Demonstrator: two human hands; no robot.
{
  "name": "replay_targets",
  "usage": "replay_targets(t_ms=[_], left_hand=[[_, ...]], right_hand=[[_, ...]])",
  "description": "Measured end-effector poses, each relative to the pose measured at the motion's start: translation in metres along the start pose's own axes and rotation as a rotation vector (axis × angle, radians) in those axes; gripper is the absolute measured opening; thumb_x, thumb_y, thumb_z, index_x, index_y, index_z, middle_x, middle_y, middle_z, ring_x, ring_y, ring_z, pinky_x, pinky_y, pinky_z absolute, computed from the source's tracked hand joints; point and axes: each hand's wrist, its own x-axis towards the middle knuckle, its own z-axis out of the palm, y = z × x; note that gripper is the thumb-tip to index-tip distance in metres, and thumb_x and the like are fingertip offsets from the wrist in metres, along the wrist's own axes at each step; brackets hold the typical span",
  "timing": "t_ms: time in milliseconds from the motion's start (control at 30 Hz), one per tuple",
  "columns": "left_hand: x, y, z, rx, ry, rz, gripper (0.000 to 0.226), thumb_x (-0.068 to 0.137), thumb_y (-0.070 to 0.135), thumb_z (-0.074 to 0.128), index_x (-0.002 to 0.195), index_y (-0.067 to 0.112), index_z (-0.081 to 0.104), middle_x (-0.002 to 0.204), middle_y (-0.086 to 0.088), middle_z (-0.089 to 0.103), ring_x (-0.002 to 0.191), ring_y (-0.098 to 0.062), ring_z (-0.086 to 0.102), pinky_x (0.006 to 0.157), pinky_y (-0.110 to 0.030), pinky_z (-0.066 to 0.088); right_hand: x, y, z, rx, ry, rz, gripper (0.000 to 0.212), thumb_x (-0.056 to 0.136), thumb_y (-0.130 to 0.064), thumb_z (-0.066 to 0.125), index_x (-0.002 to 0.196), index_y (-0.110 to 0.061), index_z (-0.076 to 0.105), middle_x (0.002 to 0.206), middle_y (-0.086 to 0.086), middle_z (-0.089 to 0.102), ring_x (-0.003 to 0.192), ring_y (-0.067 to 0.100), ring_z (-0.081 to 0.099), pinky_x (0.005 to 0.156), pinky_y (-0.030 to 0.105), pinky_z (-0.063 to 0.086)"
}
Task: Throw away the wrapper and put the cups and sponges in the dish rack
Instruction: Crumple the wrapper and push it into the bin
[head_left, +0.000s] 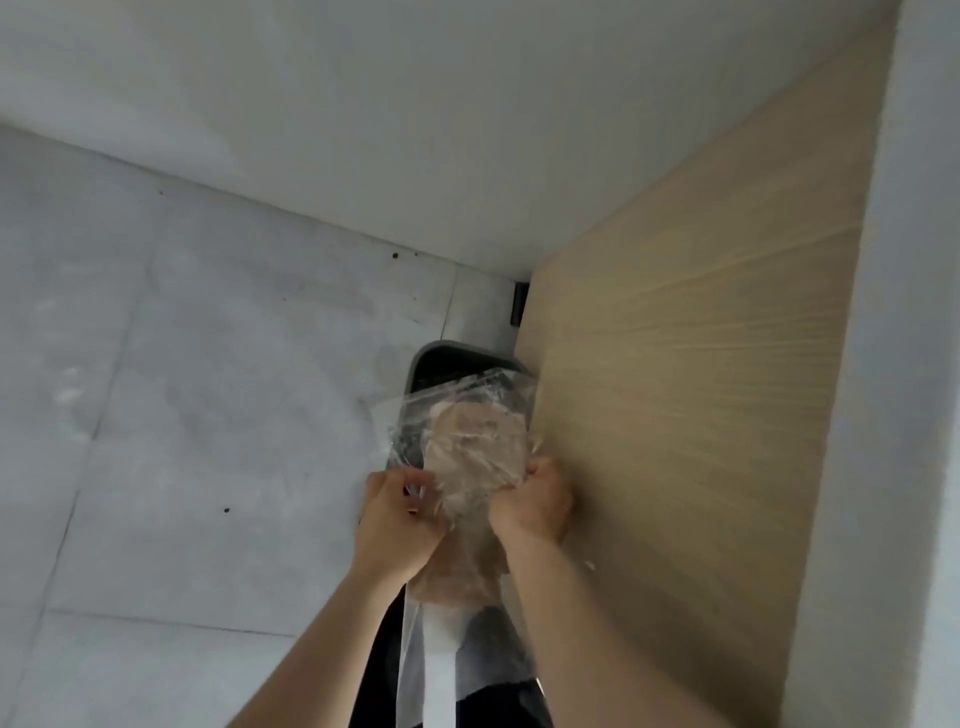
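A crumpled clear plastic wrapper (457, 410) hangs over the opening of a grey bin (415, 366) with a dark inside, which stands on the floor below me. My left hand (397, 512) pinches the wrapper's left edge. My right hand (535, 501) grips its right side with curled fingers. A loose tail of the same plastic (415, 654) trails down between my forearms. Something beige shows through the plastic; I cannot tell what it is. No cups, sponges or dish rack are in view.
A light wood cabinet side (685, 395) rises right beside the bin and my right hand. Grey tiled floor (182, 415) spreads to the left. A white wall (415, 130) runs behind the bin. A small black fitting (519, 304) sits at the cabinet's foot.
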Motion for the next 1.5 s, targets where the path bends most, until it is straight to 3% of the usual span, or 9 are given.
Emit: replay_targets(t_ms=[200, 367, 567, 667, 800, 900, 1033, 1233, 1500], left_hand=[[0.054, -0.032, 0.028, 0.122, -0.009, 0.0, 0.014, 0.083, 0.026, 0.07, 0.092, 0.036, 0.065, 0.102, 0.008, 0.067, 0.096, -0.016, 0.067, 0.085, -0.035, 0.056], [0.095, -0.055, 0.053, 0.171, -0.095, 0.009, 0.026, 0.09, 0.017, 0.06, 0.115, 0.022, 0.063, 0.12, -0.004, 0.056, 0.108, -0.024, 0.056, 0.086, -0.027, 0.04], [0.148, -0.061, 0.072, 0.126, -0.074, -0.024, 0.037, 0.101, 0.03, 0.047, 0.134, 0.016, 0.055, 0.137, -0.014, 0.055, 0.121, -0.034, 0.055, 0.096, -0.035, 0.041], [0.161, -0.054, 0.073, 0.196, -0.11, -0.013, 0.044, 0.105, 0.03, 0.037, 0.145, 0.015, 0.046, 0.147, -0.016, 0.05, 0.131, -0.037, 0.048, 0.107, -0.041, 0.038], [0.158, -0.048, 0.067, 0.322, -0.068, 0.076, 0.047, 0.106, 0.03, 0.034, 0.149, 0.014, 0.039, 0.149, -0.017, 0.049, 0.13, -0.039, 0.05, 0.104, -0.044, 0.042], [0.139, -0.04, 0.057, 0.384, -0.067, 0.139, 0.048, 0.105, 0.029, 0.036, 0.151, 0.017, 0.034, 0.15, -0.014, 0.046, 0.131, -0.035, 0.049, 0.104, -0.045, 0.043], [0.107, -0.02, 0.036, 0.516, -0.109, 0.215, 0.051, 0.104, 0.03, 0.035, 0.153, 0.015, 0.03, 0.154, -0.011, 0.042, 0.138, -0.031, 0.042, 0.111, -0.044, 0.04], [0.056, 0.028, -0.01, 0.752, -0.07, 0.332, 0.056, 0.103, 0.038, 0.034, 0.155, 0.017, 0.029, 0.161, -0.007, 0.035, 0.148, -0.026, 0.032, 0.121, -0.04, 0.031], [-0.05, 0.111, -0.075, 0.992, 0.019, 0.522, 0.058, 0.103, 0.039, 0.03, 0.157, 0.018, 0.024, 0.164, -0.004, 0.028, 0.152, -0.024, 0.022, 0.126, -0.036, 0.013]], right_hand=[[0.063, 0.004, 0.065, -0.121, 0.04, -0.059, 0.024, 0.08, -0.012, 0.068, 0.103, -0.017, 0.066, 0.111, 0.011, 0.068, 0.101, 0.033, 0.066, 0.084, 0.038, 0.055], [0.097, 0.002, 0.094, -0.151, 0.068, -0.088, 0.036, 0.084, -0.012, 0.068, 0.119, -0.013, 0.059, 0.122, 0.012, 0.062, 0.11, 0.035, 0.063, 0.087, 0.038, 0.052], [0.136, 0.009, 0.125, -0.089, 0.052, -0.135, 0.025, 0.086, -0.008, 0.065, 0.11, -0.018, 0.063, 0.119, 0.009, 0.065, 0.112, 0.03, 0.061, 0.088, 0.029, 0.048], [0.143, 0.008, 0.132, -0.126, -0.053, -0.225, 0.033, 0.096, -0.015, 0.055, 0.127, -0.021, 0.061, 0.127, 0.01, 0.064, 0.117, 0.029, 0.06, 0.089, 0.028, 0.044], [0.138, 0.012, 0.13, -0.253, -0.098, -0.323, 0.042, 0.1, -0.018, 0.047, 0.142, -0.022, 0.051, 0.136, 0.01, 0.057, 0.125, 0.031, 0.055, 0.093, 0.031, 0.043], [0.128, 0.012, 0.12, -0.338, -0.072, -0.402, 0.049, 0.1, -0.018, 0.047, 0.149, -0.021, 0.042, 0.145, 0.01, 0.049, 0.131, 0.028, 0.048, 0.104, 0.04, 0.044], [0.105, 0.005, 0.089, -0.477, -0.053, -0.532, 0.056, 0.099, -0.02, 0.05, 0.153, -0.014, 0.034, 0.153, 0.014, 0.041, 0.143, 0.03, 0.035, 0.119, 0.043, 0.032], [0.049, -0.015, 0.03, -0.709, -0.055, -0.656, 0.061, 0.098, -0.032, 0.049, 0.153, -0.013, 0.033, 0.157, 0.014, 0.034, 0.147, 0.032, 0.026, 0.123, 0.045, 0.022], [-0.06, -0.029, -0.051, -0.767, -0.039, -0.774, 0.067, 0.1, -0.039, 0.043, 0.157, -0.009, 0.023, 0.164, 0.017, 0.022, 0.152, 0.033, 0.017, 0.125, 0.046, 0.013]])
